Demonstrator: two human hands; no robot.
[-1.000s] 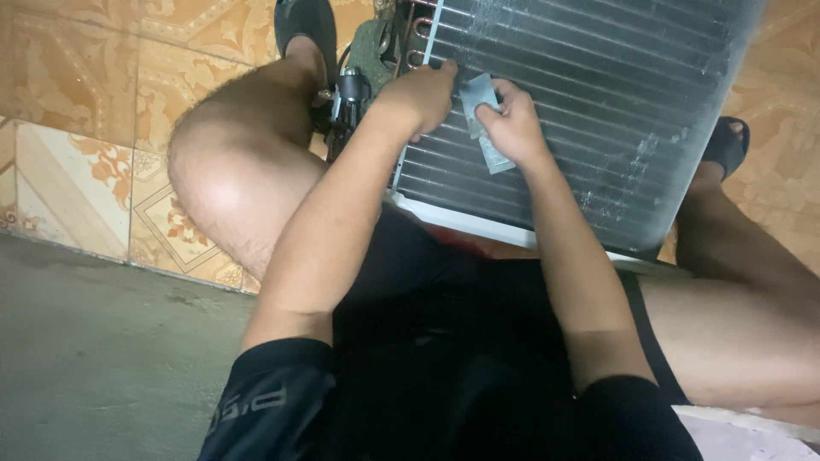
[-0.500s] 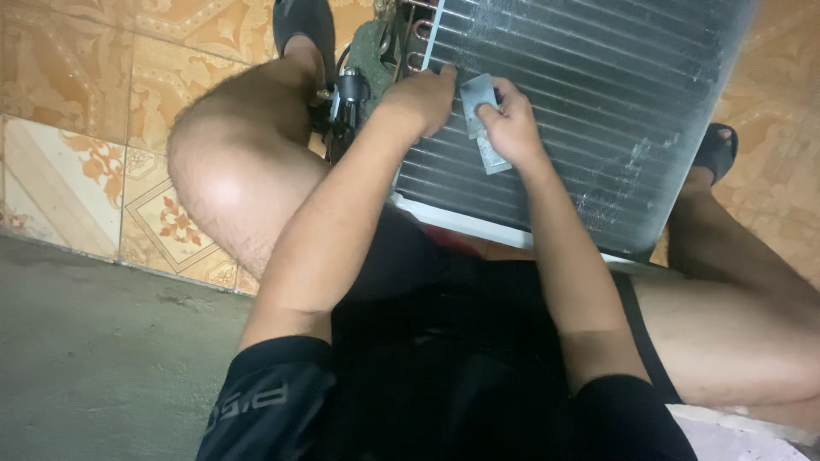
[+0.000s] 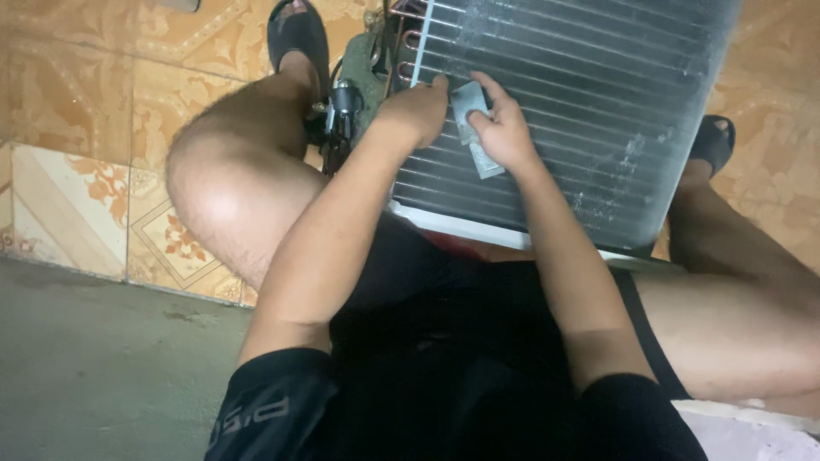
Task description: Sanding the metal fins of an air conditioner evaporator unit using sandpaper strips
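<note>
While one finned coil [image 3: 589, 111] leans between the person's two knees, the left hand [image 3: 416, 109] rests curled against its face. Just beside it, the right hand [image 3: 504, 128] pinches one small grey comb [image 3: 475, 128] flat to the fins, and two black sandals [image 3: 295, 34] flank the coil.

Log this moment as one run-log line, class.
left hand: on finned coil | right hand: holds grey flat tool against fins | seated, tiled floor

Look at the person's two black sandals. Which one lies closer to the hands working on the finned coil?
The sandal at upper left, beside the coil's copper pipe end. It sits just left of the left hand; the other sandal lies beyond the coil's far right edge.
</note>
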